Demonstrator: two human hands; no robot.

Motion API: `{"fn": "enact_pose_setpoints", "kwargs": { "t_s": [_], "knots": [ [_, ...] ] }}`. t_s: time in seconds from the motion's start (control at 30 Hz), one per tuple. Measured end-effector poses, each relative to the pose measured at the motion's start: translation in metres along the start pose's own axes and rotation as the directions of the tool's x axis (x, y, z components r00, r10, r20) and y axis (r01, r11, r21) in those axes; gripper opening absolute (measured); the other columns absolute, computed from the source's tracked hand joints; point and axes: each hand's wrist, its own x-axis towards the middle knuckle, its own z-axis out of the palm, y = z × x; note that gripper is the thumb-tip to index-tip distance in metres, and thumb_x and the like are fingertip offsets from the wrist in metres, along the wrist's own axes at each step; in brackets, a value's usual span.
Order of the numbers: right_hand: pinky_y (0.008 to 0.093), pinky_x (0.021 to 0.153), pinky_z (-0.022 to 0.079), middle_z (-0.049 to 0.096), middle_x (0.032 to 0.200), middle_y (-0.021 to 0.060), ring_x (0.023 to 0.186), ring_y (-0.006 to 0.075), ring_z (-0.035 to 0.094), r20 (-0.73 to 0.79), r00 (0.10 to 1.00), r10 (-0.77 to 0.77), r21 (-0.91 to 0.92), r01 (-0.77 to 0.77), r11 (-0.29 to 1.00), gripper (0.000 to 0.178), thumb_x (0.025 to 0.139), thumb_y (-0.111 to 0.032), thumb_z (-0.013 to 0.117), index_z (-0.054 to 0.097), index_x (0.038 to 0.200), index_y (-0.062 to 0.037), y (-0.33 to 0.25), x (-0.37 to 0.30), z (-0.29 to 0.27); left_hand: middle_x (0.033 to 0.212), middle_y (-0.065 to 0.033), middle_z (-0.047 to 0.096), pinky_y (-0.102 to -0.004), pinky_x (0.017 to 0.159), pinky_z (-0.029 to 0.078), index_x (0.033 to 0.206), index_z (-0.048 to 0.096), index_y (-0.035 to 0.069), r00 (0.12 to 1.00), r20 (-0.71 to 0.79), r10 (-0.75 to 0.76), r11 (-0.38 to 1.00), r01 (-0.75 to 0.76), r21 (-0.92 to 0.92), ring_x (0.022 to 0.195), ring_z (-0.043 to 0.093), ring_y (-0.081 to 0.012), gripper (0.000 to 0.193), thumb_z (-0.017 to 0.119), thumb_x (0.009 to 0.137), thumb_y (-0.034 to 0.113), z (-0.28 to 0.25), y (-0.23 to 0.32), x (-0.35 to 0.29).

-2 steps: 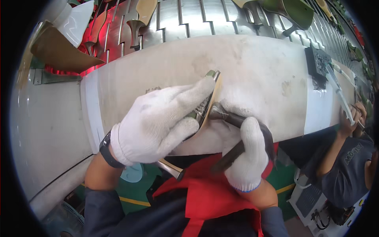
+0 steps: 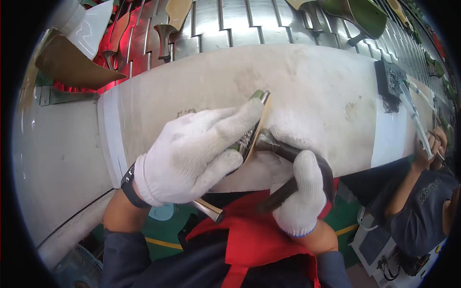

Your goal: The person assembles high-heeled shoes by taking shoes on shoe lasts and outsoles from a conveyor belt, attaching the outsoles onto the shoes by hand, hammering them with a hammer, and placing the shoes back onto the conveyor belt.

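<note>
My left hand (image 2: 197, 151), in a white knit glove, wraps around a high-heeled shoe (image 2: 260, 126) tilted on its side. The shoe's tan sole faces right, and bits of green upper show at my fingertips. Its tan and metallic heel (image 2: 210, 210) sticks out below my wrist; the glove hides most of the shoe. In my gloved right hand (image 2: 302, 197) is a dark metal hammer (image 2: 288, 151), gripped with the thumb along it. The hammer's rounded face is at the sole, close to its middle. Whether it touches cannot be seen for sure.
Both hands work at the near edge of a pale, stained worktable (image 2: 201, 72). Beyond it, a slatted metal conveyor (image 2: 249, 29) carries several green and tan heeled shoes (image 2: 357, 17). A black block (image 2: 390, 79) and a brush-like tool (image 2: 415, 113) lie at right, near another person's hand (image 2: 434, 144).
</note>
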Motion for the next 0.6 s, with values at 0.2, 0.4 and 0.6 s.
{"fn": "enact_pose_setpoints", "kwargs": {
  "t_s": [0.2,0.4,0.6],
  "knots": [
    [0.0449,0.11,0.054,0.074,0.131,0.0207,0.125,0.0292,0.07,0.08,0.997,0.019,-0.215,-0.001,0.977,0.038,0.11,-0.02,0.059,0.066,0.138,0.0058,-0.018,0.012,-0.009,0.13,-0.03,0.071,-0.0521,0.101,0.055,0.152,0.057,-0.009,1.0,0.005,0.019,1.0,-0.019,-0.003,0.11,0.071,-0.0501,0.072,0.072,0.083,0.007,-0.005,-0.001,0.008],
    [0.0396,0.102,0.059,0.079,0.123,0.0161,0.117,0.0224,0.074,0.47,0.882,-0.039,-0.514,0.31,0.8,0.025,0.108,-0.005,0.065,0.073,0.131,0.0029,-0.088,0.052,-0.007,0.121,-0.0276,0.071,-0.0508,0.097,0.056,0.157,0.05,-0.012,0.999,-0.028,0.029,0.999,-0.028,0.039,0.103,0.071,-0.0484,0.077,0.071,0.085,0.006,0.002,-0.003,-0.002],
    [0.0402,0.111,0.056,0.078,0.13,0.0212,0.123,0.028,0.074,0.208,0.977,-0.052,-0.162,0.087,0.983,0.033,0.111,-0.005,0.055,0.072,0.135,0.0099,-0.044,0.038,-0.009,0.116,-0.0276,0.071,-0.0497,0.091,0.056,0.158,0.047,-0.014,0.996,-0.089,-0.005,1.0,0.005,0.001,0.096,0.071,-0.0454,0.07,0.067,0.093,0.006,0.001,-0.003,-0.009]
  ]
}}
